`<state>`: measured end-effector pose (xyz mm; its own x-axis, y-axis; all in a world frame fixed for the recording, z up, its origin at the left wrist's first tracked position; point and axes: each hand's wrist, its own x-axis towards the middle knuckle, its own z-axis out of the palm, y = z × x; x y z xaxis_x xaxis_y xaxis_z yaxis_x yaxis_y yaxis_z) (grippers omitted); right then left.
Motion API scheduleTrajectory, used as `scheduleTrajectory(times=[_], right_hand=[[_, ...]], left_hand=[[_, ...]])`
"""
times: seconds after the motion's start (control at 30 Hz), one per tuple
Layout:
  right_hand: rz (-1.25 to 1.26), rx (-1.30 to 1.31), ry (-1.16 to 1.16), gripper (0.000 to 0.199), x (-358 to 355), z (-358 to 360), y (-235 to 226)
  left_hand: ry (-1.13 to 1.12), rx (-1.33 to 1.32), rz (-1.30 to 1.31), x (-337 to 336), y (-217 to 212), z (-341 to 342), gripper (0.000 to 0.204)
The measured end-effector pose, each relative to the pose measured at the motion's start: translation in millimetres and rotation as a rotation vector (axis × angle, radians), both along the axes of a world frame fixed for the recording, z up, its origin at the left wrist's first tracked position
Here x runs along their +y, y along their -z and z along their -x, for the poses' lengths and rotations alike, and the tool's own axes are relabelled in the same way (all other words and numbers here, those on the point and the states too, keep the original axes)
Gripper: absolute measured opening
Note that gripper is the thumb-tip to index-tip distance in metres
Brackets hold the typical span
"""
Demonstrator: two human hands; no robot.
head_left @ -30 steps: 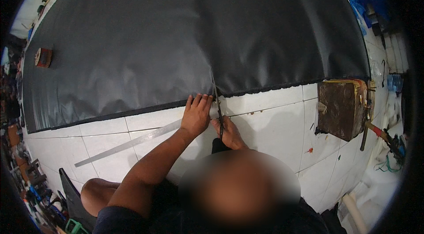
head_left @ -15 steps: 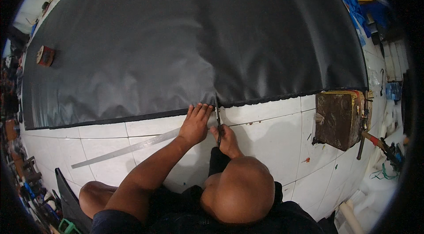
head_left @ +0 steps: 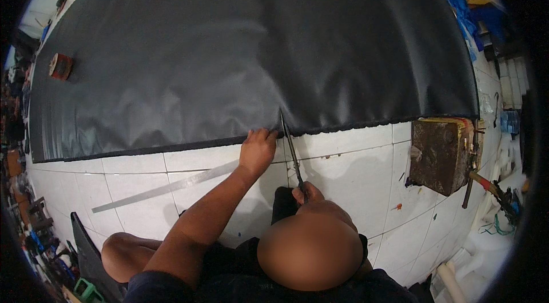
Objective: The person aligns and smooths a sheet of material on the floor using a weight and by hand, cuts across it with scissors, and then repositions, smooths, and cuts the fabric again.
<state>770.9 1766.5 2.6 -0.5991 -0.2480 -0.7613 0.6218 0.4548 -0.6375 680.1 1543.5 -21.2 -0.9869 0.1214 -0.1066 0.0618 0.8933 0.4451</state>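
A wide black sheet (head_left: 171,68), leather-like and softly creased, covers the floor ahead of me. My left hand (head_left: 258,148) has its fingers curled over the sheet's near edge, close to the middle. Just right of it, a long pair of scissors (head_left: 292,148) points away from me, with its blade tip at a slit in the edge. My right hand (head_left: 309,192) is closed around the scissors' handles, partly hidden low in the view. Left of my left forearm, a long flat metal ruler (head_left: 160,190) lies slantwise on the tiles.
A reddish tin (head_left: 60,67) rests on the sheet's left part. By its right near corner stands a worn brown block (head_left: 440,157), with a red-handled tool (head_left: 485,182) beside it. White floor tiles (head_left: 349,177) run along the near edge. Mixed clutter lines both sides.
My right hand has drawn back toward me and slightly right, and more of the scissors shows. My left fingers have gone from lying flat on the sheet to curling at its edge.
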Motion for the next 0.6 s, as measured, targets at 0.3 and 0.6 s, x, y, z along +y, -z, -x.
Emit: scheduleTrajectory(times=[0.3,0.6], right_hand=[[0.243,-0.01,0.208,0.036,-6,5,-8],[0.365,-0.04,0.087,0.046,-22,41,12]], left_hand=[[-0.352,-0.043,-0.495,-13,-15,16,0.017],[-0.341,0.042,-0.479,-11,-12,8,0.008]])
